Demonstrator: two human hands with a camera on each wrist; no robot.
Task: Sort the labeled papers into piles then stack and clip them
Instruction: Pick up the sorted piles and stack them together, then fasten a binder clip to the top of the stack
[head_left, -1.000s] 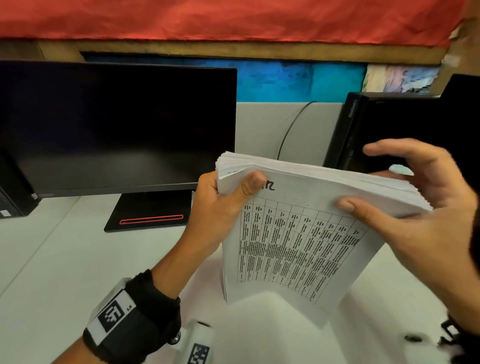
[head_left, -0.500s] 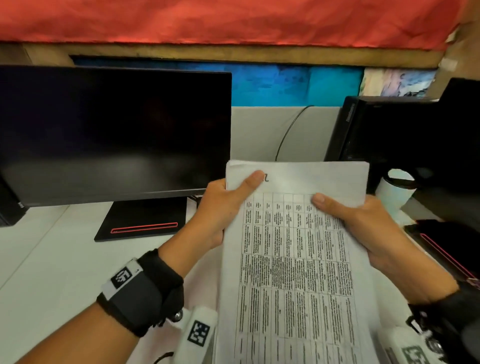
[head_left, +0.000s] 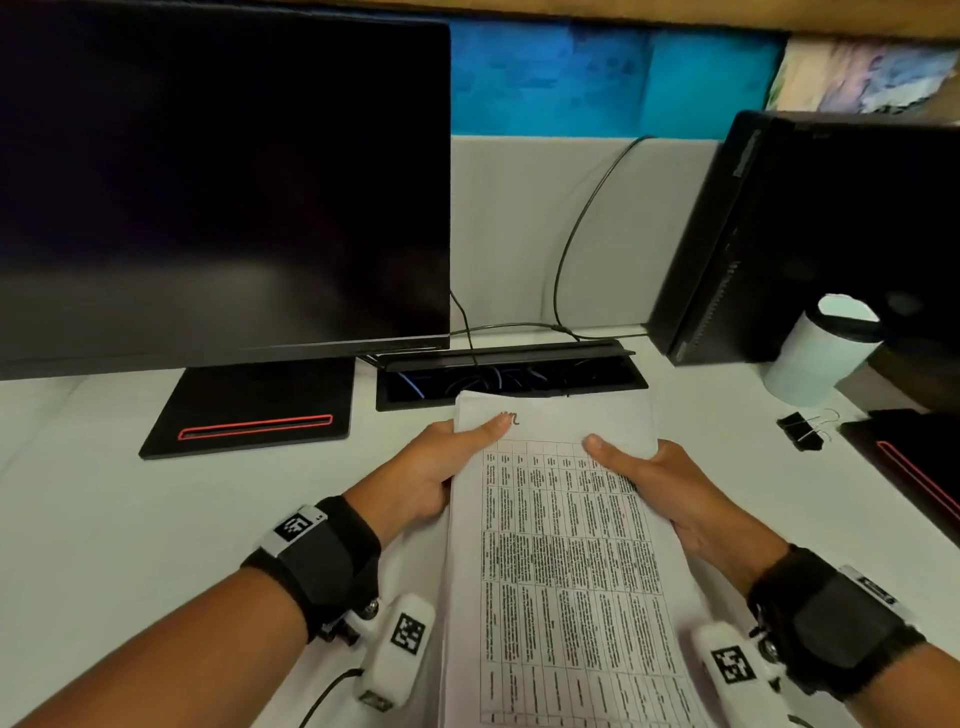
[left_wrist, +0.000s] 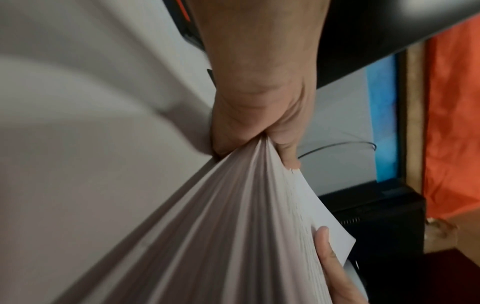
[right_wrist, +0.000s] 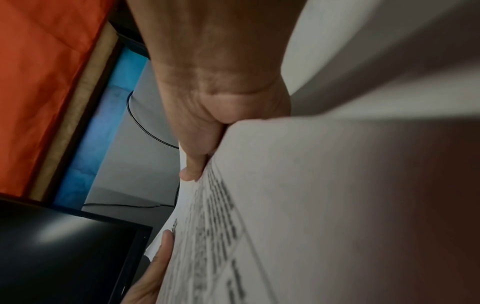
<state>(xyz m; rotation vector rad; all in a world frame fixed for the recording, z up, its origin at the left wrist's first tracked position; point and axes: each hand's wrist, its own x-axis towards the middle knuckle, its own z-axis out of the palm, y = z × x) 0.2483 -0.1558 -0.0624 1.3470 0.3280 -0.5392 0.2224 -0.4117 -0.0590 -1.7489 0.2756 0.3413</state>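
Lowered from chest height, paper stack now sits near the table. Left hand and right hand each grip one side edge. Stacking done; binder clip remains unapplied.

Our left hand clamped thumb-on-top, our right hand mirroring it, both forearms reaching forward, wrists strapped, each grip closed

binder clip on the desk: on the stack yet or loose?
Loose. The binder clip lies on the desk, right of the paper stack held in both hands.
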